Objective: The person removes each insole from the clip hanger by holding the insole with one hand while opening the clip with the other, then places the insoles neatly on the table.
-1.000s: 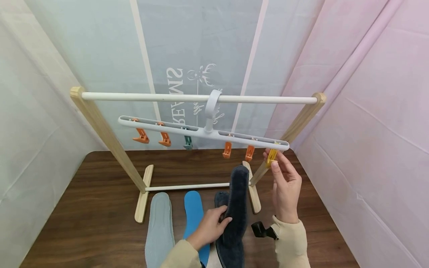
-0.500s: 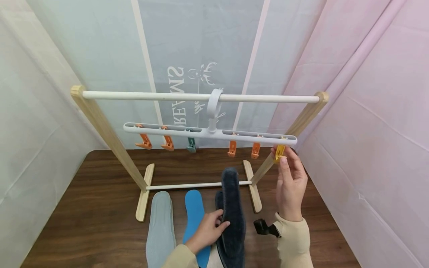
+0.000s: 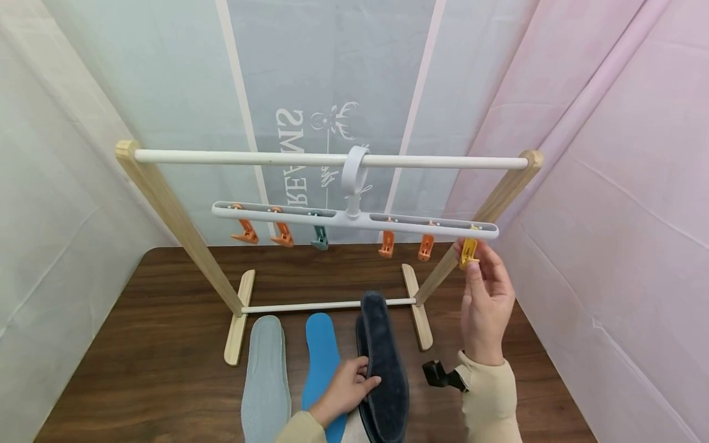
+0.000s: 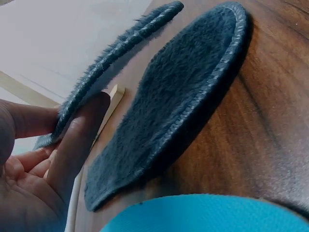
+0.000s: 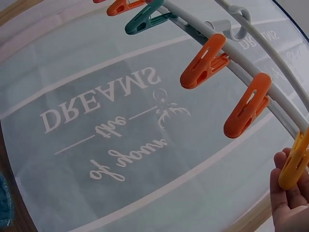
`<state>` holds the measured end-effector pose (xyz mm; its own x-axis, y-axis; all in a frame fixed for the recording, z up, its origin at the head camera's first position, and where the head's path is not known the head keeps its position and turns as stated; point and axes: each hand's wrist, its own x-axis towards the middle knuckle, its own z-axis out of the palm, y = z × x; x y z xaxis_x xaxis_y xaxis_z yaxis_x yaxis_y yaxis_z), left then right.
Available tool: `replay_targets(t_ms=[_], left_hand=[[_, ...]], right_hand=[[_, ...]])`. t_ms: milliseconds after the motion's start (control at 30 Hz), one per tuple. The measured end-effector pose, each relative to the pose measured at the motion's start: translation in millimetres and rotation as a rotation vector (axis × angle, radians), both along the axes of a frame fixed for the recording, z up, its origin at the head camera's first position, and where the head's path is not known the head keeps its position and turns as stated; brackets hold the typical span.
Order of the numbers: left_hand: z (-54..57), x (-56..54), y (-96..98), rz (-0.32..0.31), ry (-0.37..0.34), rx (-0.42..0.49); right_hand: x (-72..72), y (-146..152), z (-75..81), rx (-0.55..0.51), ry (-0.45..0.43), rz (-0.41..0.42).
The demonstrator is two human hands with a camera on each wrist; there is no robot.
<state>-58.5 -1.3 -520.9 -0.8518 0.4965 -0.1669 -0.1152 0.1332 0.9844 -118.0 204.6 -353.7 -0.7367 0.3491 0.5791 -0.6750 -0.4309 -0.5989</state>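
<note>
My left hand (image 3: 348, 386) pinches the edge of a dark fuzzy insole (image 3: 384, 369), thumb on one face and fingers on the other. In the left wrist view this insole (image 4: 104, 65) is raised above a matching dark insole (image 4: 178, 92) lying on the wood table. My right hand (image 3: 487, 301) holds a yellow clothespin (image 3: 468, 252) between thumb and fingers, at the right end of a white clip hanger (image 3: 310, 215). Orange clips (image 5: 248, 106) and one green clip (image 5: 149, 17) hang along the same bar. The held insole's toe points toward the rack, below the clips.
The hanger hooks over the white top rail (image 3: 249, 158) of a wooden rack (image 3: 183, 227). A grey insole (image 3: 266, 375) and a blue insole (image 3: 321, 344) lie left of the dark pair on the table (image 3: 138, 369). Curtains (image 3: 609, 215) close in the sides.
The dark insole has been lowered toward the table, its toe shifting left. The hanger has slid and swung right, with the right hand still gripping the yellow clothespin.
</note>
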Motion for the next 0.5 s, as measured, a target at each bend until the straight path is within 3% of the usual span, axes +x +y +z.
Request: replay_targets(t_ms=[300, 500], left_hand=[[-8.7, -0.1, 1.0, 0.024, -0.105, -0.085], [-12.5, 1.7, 2.1, 0.013, -0.112, -0.130]], right_hand=[[1.2, 0.2, -3.0, -0.028, -0.012, -0.010], [3.5, -1.0, -6.1, -0.022, -0.038, -0.007]])
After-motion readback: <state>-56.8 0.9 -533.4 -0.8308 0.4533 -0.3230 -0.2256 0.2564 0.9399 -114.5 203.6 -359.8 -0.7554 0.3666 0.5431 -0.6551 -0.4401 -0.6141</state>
